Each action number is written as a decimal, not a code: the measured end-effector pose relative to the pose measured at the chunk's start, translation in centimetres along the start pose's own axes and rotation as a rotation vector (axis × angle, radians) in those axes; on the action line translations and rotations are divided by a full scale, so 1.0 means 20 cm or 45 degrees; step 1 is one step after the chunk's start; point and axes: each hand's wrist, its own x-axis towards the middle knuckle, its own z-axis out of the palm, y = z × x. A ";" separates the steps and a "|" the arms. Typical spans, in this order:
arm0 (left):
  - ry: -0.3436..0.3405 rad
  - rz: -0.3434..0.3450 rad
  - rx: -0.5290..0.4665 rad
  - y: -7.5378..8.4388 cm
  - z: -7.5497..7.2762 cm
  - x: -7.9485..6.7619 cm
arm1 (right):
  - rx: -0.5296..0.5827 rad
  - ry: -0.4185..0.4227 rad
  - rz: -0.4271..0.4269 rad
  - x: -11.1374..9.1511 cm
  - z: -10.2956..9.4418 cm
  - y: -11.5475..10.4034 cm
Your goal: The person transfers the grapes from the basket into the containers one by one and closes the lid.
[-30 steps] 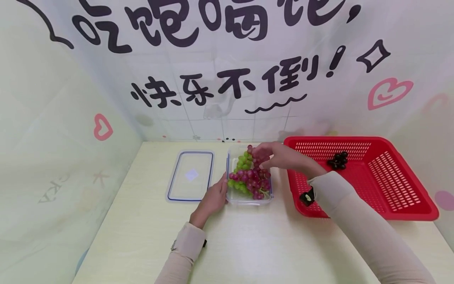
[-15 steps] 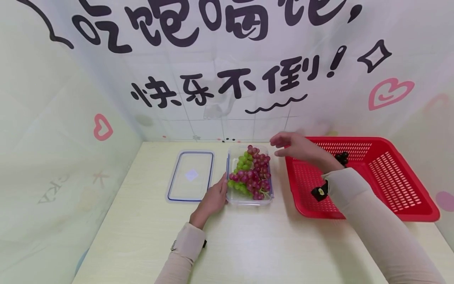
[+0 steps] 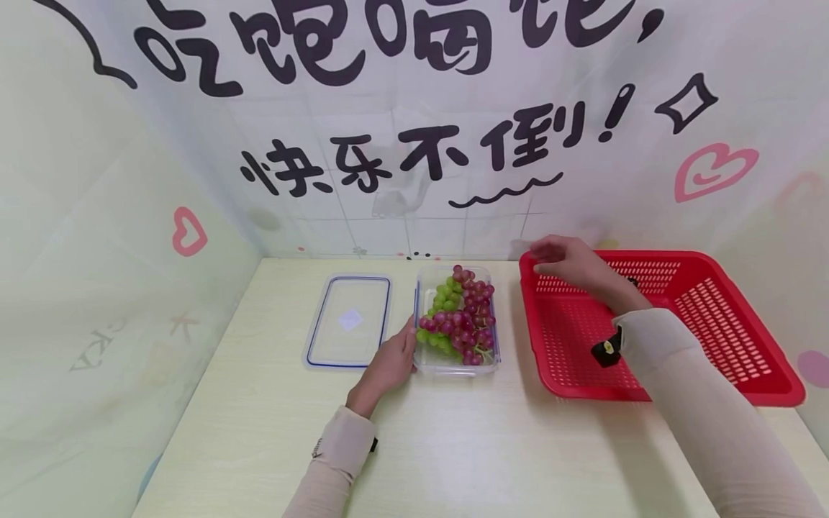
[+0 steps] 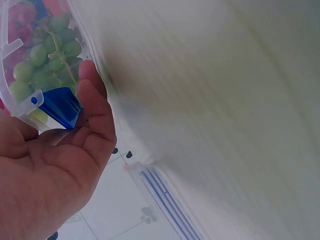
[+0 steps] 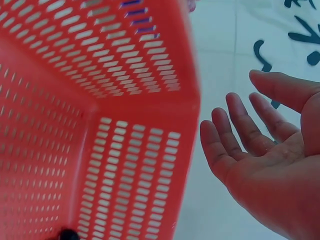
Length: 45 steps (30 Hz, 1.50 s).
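Observation:
At a clear plastic food container (image 3: 453, 370) my left hand (image 3: 391, 362) grips the left side. In the left wrist view its curled fingers (image 4: 95, 95) lie by a blue clip flap (image 4: 62, 107) on the container. Inside are bunches of red grapes (image 3: 478, 324) and green grapes (image 3: 447, 293). My right hand (image 3: 573, 262) hovers over the back left corner of a red perforated basket (image 3: 563, 331), fingers spread and holding nothing. Dark grapes (image 3: 632, 281) in the basket are mostly hidden behind that hand and wrist; a bit of them shows in the right wrist view.
A clear lid (image 3: 348, 320) with a blue seal lies flat on the pale table (image 3: 427, 446), left of the container. A printed white curtain (image 3: 401, 237) closes off the back and sides. The basket takes up the table's right side.
My right hand has left the grapes in the container and moved right, over the basket's edge. My left hand and the container have stayed in place.

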 end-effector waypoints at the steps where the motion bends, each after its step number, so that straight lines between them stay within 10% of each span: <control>1: -0.002 0.001 0.005 0.00 0.00 0.00 | 0.008 0.004 0.016 0.00 -0.01 0.02; 14: 0.006 0.003 0.017 0.00 0.00 0.00 | 0.013 0.062 0.185 -0.04 -0.09 0.18; 45: -0.006 -0.003 0.034 0.00 0.00 0.00 | -0.060 0.170 0.211 -0.10 -0.21 0.42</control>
